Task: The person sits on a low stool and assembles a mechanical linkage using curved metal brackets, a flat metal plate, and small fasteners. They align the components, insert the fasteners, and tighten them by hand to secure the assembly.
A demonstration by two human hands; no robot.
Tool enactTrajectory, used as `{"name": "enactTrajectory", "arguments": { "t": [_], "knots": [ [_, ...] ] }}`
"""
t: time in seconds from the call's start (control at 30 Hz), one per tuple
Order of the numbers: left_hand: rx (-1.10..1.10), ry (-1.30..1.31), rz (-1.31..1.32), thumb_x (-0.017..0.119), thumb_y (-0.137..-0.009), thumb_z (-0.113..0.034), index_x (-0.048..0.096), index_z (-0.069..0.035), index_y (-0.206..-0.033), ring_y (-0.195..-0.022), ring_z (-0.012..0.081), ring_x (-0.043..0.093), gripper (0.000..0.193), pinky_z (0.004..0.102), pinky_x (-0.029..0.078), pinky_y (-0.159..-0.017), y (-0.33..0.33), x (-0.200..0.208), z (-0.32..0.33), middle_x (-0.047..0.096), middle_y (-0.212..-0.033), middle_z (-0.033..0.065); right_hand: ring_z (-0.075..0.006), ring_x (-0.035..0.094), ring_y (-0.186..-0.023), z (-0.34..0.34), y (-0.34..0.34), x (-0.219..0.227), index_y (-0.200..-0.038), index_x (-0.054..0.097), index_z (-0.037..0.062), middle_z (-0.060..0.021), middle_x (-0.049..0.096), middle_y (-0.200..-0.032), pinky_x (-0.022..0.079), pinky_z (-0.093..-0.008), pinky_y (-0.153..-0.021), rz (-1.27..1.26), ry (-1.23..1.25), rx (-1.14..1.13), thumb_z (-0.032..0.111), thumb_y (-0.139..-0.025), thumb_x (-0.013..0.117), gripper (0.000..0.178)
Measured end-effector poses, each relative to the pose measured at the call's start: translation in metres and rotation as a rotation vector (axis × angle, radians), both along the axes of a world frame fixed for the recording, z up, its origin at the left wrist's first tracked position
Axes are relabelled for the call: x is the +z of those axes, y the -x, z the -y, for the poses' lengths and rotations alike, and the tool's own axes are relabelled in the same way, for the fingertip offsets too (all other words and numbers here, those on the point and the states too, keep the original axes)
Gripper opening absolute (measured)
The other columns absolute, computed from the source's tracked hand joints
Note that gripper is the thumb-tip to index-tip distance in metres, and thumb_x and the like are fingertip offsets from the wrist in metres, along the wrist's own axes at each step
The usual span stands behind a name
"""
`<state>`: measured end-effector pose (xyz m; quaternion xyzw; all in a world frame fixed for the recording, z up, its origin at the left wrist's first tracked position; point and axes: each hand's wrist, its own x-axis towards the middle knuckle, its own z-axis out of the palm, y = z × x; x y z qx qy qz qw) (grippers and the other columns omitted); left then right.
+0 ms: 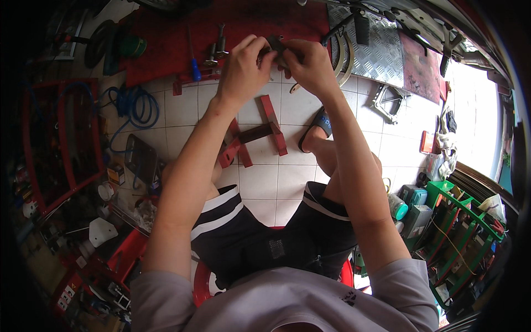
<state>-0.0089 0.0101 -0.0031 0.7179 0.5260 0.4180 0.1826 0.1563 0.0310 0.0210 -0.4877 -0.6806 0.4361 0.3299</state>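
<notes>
Dark part [275, 43] sits between left hand [250, 65] and right hand [311, 65], both curled.

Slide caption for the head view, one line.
Left hand and right hand grip a small dark part near a red platform bearing a blue-handled screwdriver.

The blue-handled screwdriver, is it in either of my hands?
No, the blue-handled screwdriver lies on the red platform, apart from the left hand and right hand.

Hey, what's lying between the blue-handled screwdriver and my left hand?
Two bolt-like metal pieces lie on the red surface between the screwdriver and your left hand, as the head view shows.
</notes>
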Motion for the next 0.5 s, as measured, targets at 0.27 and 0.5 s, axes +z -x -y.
{"name": "enactTrajectory", "arguments": {
  "t": [0.27, 0.5],
  "knots": [
    [0.096, -0.06, -0.006, 0.069, -0.082, -0.004, 0.064, -0.001, -0.092, -0.068, 0.0252, 0.063, 0.012, 0.0345, 0.049, -0.061, -0.0067, 0.0093, 0.0049, 0.064, -0.084, 0.0097, -0.0149, 0.066, -0.057, 0.0004, 0.0013, 0.0016, -0.102, 0.068, -0.0052, -0.0125, 0.069, -0.069, 0.053, -0.0287, -0.055, -0.036, -0.002, -0.035, 0.006, -0.086, 0.055, 0.024],
    [0.114, -0.109, -0.016, 0.071, -0.08, -0.004, 0.068, -0.002, -0.093, -0.066, 0.0232, 0.064, 0.013, 0.0331, 0.05, -0.06, -0.0069, 0.0072, 0.0049, 0.065, -0.08, 0.0094, -0.0165, 0.067, -0.054, 0.0003, 0.0026, 0.0008, -0.095, 0.07, -0.0061, -0.0131, 0.069, -0.066, 0.054, -0.0295, -0.054, -0.063, -0.016, -0.058, 0.005, -0.083, 0.053, 0.023]
  ]
}}
